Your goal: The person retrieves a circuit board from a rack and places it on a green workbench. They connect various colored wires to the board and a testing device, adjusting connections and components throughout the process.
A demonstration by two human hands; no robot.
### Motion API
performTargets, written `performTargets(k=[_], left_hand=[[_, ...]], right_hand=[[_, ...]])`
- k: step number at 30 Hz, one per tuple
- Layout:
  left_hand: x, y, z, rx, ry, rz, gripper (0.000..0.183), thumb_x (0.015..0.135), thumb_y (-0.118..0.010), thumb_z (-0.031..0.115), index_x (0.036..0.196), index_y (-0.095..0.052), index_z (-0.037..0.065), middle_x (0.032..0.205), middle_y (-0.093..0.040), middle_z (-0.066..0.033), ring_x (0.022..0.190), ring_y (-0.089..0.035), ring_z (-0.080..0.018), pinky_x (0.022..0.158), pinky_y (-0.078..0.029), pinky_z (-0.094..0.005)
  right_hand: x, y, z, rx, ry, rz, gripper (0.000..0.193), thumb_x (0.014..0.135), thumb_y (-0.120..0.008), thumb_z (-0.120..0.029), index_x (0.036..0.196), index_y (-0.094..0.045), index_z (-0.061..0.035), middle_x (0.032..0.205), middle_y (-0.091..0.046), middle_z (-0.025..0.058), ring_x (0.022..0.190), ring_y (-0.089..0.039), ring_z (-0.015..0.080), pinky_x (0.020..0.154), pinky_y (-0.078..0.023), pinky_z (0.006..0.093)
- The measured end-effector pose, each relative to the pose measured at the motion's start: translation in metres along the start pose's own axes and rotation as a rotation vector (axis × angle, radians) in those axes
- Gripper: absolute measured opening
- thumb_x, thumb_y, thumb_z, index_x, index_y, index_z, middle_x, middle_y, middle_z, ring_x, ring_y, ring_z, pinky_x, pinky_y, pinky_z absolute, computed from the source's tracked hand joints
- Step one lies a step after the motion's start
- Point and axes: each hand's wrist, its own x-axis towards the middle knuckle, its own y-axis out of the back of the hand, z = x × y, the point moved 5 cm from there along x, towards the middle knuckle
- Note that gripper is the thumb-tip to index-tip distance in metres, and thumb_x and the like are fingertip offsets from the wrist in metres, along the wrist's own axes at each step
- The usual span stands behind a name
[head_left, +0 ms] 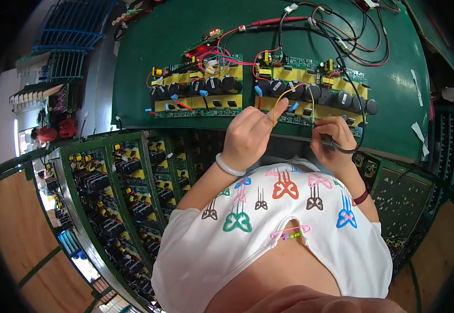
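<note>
- two circuit boards (pixel 310 86) lie side by side, long axes along the green bench's (pixel 399 104) near edge.
- left hand (pixel 250 133) pinches a yellow wire (pixel 289 91).
- right hand (pixel 334 138) grips a dark probe (pixel 336 146).

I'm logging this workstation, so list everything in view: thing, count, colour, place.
circuit boards: two, green and yellow with black capacitors, side by side on the mat.
green mat: one, covers the bench.
orange wire: one, loops over the right-hand board to the left fingertips.
red and black leads: several, top right.
racks of boards: many slots, green frames, lower left.
left hand: white bangle at its wrist, pinches the orange wire.
right hand: grip on a dark tool, at the right board's front edge.
</note>
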Motion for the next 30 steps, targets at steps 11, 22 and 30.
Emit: performTargets(k=[11, 22, 30], left_hand=[[0.009, 0.011, 0.008, -0.057, 0.014, -0.021, 0.054, 0.078, -0.067, -0.006, 0.132, -0.064, 0.003, 0.069, -0.046, -0.0098, 0.065, -0.05, -0.028, 0.061, -0.046, -0.0386], [0.012, 0.009, 0.007, -0.036, -0.023, -0.073, 0.062, 0.078, -0.065, -0.006, 0.139, -0.059, 0.006, 0.07, -0.046, -0.008, 0.067, -0.05, -0.026, 0.064, -0.046, -0.0378], [0.022, 0.01, 0.004, -0.056, -0.01, -0.147, 0.054, 0.078, -0.063, -0.005, 0.132, -0.065, 0.005, 0.067, -0.045, -0.01, 0.063, -0.05, -0.0282, 0.061, -0.046, -0.0398]], right_hand=[[0.004, 0.0, -0.007, -0.004, -0.053, -0.024, 0.025, 0.07, -0.072, 0.003, 0.09, -0.059, -0.0041, 0.089, -0.063, 0.0172, 0.074, -0.064, 0.0334, 0.063, -0.051, 0.0379], [0.043, 0.026, -0.027, 0.011, 0.001, -0.06, 0.024, 0.069, -0.067, 0.009, 0.087, -0.059, -0.0032, 0.085, -0.064, 0.014, 0.075, -0.064, 0.0299, 0.066, -0.052, 0.0371], [0.113, 0.043, 0.031, 0.112, -0.261, -0.107, 0.011, 0.085, -0.067, 0.006, 0.093, -0.06, 0.0023, 0.085, -0.062, 0.0075, 0.076, -0.062, 0.0128, 0.069, -0.052, 0.0267]])
